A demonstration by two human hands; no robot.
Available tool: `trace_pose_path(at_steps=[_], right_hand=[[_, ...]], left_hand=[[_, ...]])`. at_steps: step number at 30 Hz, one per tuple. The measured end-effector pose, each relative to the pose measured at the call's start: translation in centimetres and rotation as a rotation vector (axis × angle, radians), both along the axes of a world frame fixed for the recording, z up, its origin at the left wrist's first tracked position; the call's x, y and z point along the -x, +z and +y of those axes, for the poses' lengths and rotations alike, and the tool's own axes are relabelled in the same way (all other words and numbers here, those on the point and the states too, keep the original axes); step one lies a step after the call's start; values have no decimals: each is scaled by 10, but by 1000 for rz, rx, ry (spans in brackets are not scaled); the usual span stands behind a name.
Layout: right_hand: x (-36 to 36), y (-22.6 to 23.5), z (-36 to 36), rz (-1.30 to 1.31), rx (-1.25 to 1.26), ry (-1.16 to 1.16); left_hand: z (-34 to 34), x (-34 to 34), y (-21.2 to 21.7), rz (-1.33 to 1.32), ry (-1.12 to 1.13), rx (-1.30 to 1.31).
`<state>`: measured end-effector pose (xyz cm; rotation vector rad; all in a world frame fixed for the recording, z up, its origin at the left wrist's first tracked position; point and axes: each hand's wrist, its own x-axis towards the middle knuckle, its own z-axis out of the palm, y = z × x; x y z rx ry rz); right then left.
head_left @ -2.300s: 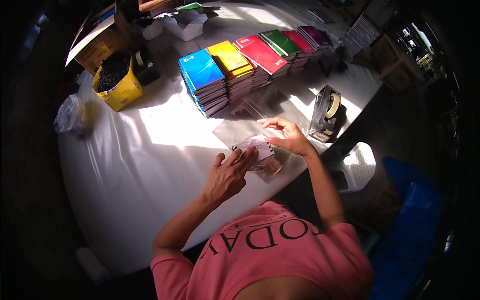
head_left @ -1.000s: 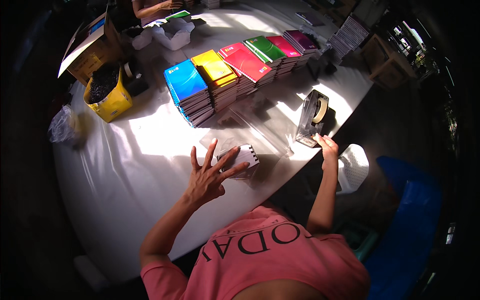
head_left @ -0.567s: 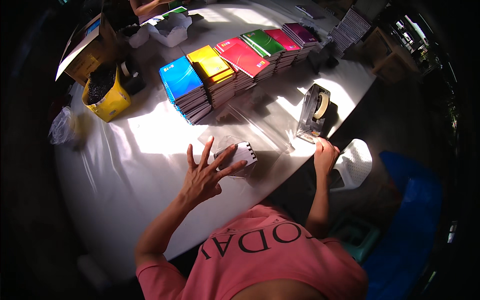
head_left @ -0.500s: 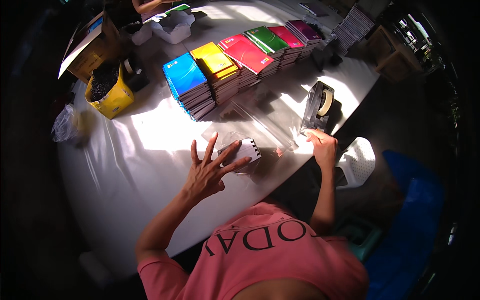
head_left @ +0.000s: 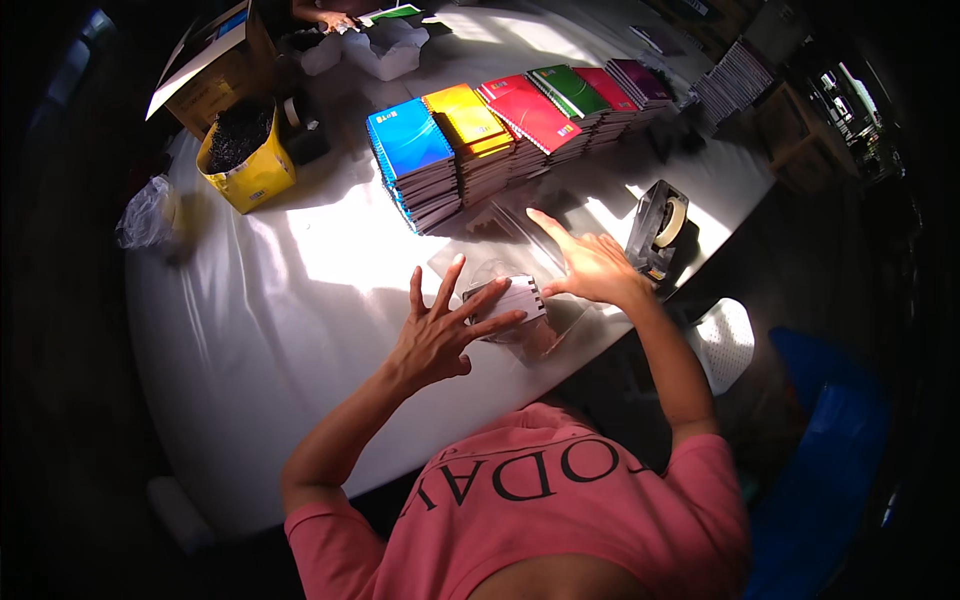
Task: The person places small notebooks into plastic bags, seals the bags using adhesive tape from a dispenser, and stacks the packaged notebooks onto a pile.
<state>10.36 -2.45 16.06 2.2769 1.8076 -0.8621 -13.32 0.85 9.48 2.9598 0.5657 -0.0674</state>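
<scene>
White notepad (head_left: 524, 293) is lying under the left hand (head_left: 428, 342)

Near the centre of the frame, the small pad is showing dark binding loops along its right edge and is resting amid clear plastic (head_left: 570, 320). The left hand is spreading its fingers wide: two are lying across the pad's face, two are pointing toward the top of the frame, and none are curling round it. The right hand (head_left: 598, 268), just right of the pad, is staying unclenched, its index finger stretching toward the upper centre and its thumb tip hovering by the bound edge; whether the thumb is touching that edge or carrying something thin, I cannot tell.

Right of that hand, a black tape dispenser (head_left: 645, 240) is standing on the white table covering (head_left: 300, 420). Across the upper centre, stacks of spiral notebooks are forming a slanting row, with blue notebooks (head_left: 412, 138) leading on the left and purple notebooks (head_left: 640, 80) ending it on the right. At upper left, a yellow container (head_left: 255, 185) is holding a dark mass in front of a cardboard box (head_left: 225, 88). Another person's hand (head_left: 336, 20) is showing at the top edge, and a pink shirt (head_left: 570, 515) is filling the lower centre
</scene>
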Motion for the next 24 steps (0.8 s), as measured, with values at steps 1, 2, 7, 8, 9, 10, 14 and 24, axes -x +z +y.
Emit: trace_pose_path(at_steps=[1, 2, 7, 8, 9, 10, 14, 24], right_hand=[[-7, 7, -14, 164, -1, 89], [-8, -16, -22, 251, -220, 226], [17, -85, -51, 688, -995, 275], [18, -93, -50, 813, -1045, 182], [21, -98, -49, 961, -1046, 17], [23, -101, -44, 1405, -986, -300], [20, -87, -47, 1210, -763, -170], [28, -96, -20, 971, -512, -257]], left_hand=[[-1, 0, -2, -26, 33, 73], [-1, 1, -4, -53, 67, 146], [-11, -11, -37, -402, 192, 400], [-11, -14, -42, -449, 195, 412], [-12, -17, -42, -493, 198, 430], [-13, -21, -41, -537, 200, 448], [-7, -30, -50, -804, 260, 510], [7, -49, -43, -1126, 674, 890]])
